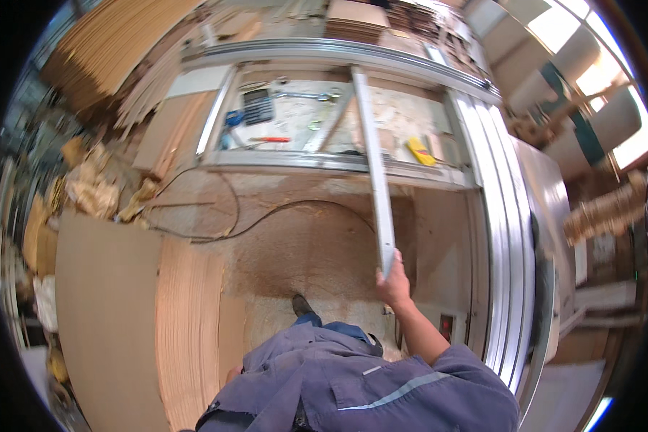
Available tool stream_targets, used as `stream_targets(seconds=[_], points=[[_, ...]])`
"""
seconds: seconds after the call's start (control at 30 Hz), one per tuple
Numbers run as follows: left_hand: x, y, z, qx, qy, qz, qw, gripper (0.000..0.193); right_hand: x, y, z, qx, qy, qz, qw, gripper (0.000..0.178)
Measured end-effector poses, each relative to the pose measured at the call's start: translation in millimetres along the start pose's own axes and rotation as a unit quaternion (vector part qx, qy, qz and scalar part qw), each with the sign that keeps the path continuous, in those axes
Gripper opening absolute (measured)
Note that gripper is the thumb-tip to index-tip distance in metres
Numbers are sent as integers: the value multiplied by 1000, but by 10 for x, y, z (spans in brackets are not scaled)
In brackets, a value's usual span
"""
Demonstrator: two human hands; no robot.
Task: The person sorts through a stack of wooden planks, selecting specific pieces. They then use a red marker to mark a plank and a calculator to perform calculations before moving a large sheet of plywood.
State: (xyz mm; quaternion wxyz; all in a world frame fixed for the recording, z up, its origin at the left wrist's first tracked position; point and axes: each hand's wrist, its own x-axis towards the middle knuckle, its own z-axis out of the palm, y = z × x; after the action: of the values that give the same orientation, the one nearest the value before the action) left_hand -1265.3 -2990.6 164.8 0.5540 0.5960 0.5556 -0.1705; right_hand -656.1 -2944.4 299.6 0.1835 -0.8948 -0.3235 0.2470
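My right hand (394,282) is closed round the near end of a long, pale metal bar (376,162). The bar runs away from me across a metal frame (281,160), its far end by the frame's long rail (324,49). Inside the frame, left of the bar, lie a wrench (306,95), a dark case with a grid pattern (258,106) and a thin red-orange tool (270,139). A yellow boxy object (420,151) sits to the bar's right. Only a sliver of my left hand (234,372) shows beside my jacket; its fingers are hidden.
Stacked boards (189,317) stand close on my left, with a taller pile (115,47) at the far left. A dark cable (288,205) curves over the floor ahead. Along my right runs a ribbed metal sliding table (493,216). Crumpled brown paper (93,183) lies at the left.
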Motion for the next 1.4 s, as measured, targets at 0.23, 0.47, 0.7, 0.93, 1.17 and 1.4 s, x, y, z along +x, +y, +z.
stream_targets(seconds=[0.23,0.47,0.7,0.93,1.17,1.4], points=[[-115,837,-49,20,21,-18,999,28,-82,-270,-393,25,-57,29,998,84],[533,1564,-976,-80,66,62,993,29,507,-560,-206,69,28,-45,996,82],[406,1114,-705,-40,86,-39,995,30,245,-546,-275,12,-17,-21,1000,83],[338,761,-753,-461,102,-75,878,35,250,-411,-190,5,19,-71,997,72],[-311,427,-973,-364,163,-121,909,36,185,-389,-291,-106,6,-18,994,76],[-110,108,-1297,-156,137,-62,976,26,180,-524,-378,-147,-40,65,986,79]])
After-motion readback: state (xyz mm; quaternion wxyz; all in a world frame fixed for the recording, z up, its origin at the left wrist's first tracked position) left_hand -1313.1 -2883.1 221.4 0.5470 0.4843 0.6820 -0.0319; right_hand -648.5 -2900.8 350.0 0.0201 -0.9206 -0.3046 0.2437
